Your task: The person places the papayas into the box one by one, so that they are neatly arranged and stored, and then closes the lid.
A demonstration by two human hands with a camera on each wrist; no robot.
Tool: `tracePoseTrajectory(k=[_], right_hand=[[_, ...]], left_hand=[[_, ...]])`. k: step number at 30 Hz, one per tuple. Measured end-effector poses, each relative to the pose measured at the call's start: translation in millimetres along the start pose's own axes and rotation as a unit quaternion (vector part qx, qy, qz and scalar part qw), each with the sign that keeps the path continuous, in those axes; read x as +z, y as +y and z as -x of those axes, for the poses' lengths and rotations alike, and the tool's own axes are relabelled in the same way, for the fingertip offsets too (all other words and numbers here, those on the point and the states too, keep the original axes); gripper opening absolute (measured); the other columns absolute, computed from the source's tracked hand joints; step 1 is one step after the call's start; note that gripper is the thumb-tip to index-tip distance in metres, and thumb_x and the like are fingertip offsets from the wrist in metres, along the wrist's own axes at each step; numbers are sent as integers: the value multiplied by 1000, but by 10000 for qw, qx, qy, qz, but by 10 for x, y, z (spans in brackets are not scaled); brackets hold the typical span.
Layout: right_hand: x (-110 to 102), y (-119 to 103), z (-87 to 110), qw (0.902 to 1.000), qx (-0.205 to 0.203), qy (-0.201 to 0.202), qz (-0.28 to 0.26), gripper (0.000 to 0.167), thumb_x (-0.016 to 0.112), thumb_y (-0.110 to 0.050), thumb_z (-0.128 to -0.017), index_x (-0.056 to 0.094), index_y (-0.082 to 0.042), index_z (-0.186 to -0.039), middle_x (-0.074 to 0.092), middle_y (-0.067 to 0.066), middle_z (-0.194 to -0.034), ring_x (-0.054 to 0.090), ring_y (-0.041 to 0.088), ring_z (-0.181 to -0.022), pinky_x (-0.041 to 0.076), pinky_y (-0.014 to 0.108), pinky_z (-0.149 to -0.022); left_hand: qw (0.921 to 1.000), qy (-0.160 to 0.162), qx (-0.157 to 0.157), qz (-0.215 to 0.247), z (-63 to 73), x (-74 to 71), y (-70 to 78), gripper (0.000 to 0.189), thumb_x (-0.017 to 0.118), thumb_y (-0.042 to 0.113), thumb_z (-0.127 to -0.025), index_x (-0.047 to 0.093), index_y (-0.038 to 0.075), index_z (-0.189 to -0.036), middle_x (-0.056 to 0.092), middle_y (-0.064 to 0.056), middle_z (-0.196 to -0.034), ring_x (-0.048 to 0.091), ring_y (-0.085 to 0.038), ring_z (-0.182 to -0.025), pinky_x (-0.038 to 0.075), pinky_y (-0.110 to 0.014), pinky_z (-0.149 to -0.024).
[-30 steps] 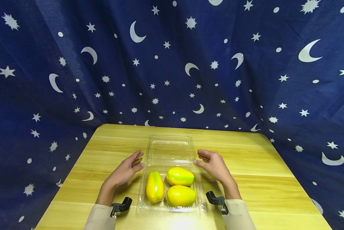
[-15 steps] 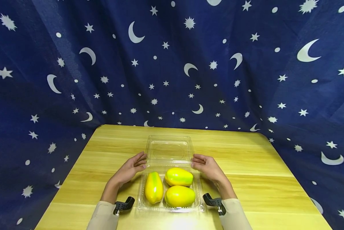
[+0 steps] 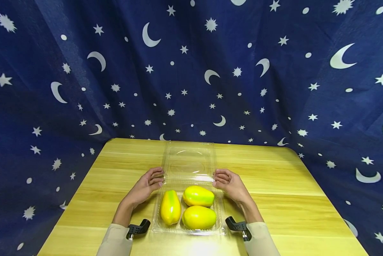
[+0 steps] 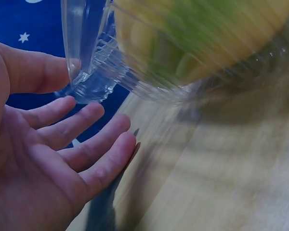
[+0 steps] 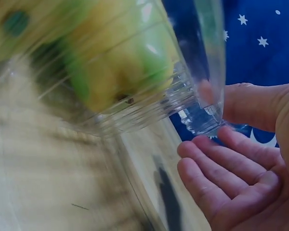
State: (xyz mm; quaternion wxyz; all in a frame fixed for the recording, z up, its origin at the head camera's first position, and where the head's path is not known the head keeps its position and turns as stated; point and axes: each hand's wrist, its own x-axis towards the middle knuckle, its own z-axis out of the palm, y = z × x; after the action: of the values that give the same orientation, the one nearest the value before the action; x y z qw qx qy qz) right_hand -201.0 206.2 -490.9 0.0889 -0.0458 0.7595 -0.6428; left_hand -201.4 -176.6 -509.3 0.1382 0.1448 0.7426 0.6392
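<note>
A clear plastic clamshell container (image 3: 189,232) lies on the table, its lid (image 3: 189,164) raised at a slant on the far side. Inside sit three yellow, green-streaked fruits like papayas: one upright at the left (image 3: 170,207), two lying at the right, far (image 3: 198,196) and near (image 3: 199,217). My left hand (image 3: 142,188) pinches the container's left edge by the hinge, thumb on top with the other fingers loosely spread beneath in the left wrist view. On the opposite edge my right hand (image 3: 233,186) pinches likewise, its thumb (image 5: 253,106) against the clear plastic.
The wooden table (image 3: 274,177) extends to both sides and behind the container. A dark blue curtain (image 3: 191,71) with moons and stars hangs around its back and sides. Black camera mounts (image 3: 138,228) sit on both wrists.
Both hands have moved inward to the container's edges by the hinge and taken hold. The lid has tilted up from lying flat, its far edge rising. The fruits stay in place.
</note>
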Motion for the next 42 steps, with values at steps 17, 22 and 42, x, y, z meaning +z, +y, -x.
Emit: tracePoseTrajectory(k=[17, 22, 42], right_hand=[[71, 14, 2, 9969, -694, 358, 13, 39, 78, 12, -93, 57, 10, -126, 67, 31, -144, 67, 46, -136, 60, 30, -107], [73, 14, 14, 9937, -947, 470, 374, 29, 81, 10, -93, 63, 10, -115, 71, 28, -140, 68, 44, -135, 59, 33, -110], [-114, -87, 283, 9815, -912, 316, 1651, 33, 67, -9, -109, 72, -4, -141, 74, 16, -141, 73, 29, -127, 59, 27, -106]], left_hand=[[9991, 260, 304, 118, -4, 42, 31, 34, 58, -5, -108, 44, -3, -138, 50, -28, -161, 56, -51, -144, 57, -43, -114], [9987, 372, 348, 79, -5, 57, 63, 35, 57, -8, -106, 47, -1, -139, 51, -27, -160, 58, -50, -141, 59, -34, -107], [9919, 911, 725, -500, -12, 196, 108, 30, 51, -23, -98, 52, 7, -99, 58, -13, -114, 64, -25, -111, 53, -25, -85]])
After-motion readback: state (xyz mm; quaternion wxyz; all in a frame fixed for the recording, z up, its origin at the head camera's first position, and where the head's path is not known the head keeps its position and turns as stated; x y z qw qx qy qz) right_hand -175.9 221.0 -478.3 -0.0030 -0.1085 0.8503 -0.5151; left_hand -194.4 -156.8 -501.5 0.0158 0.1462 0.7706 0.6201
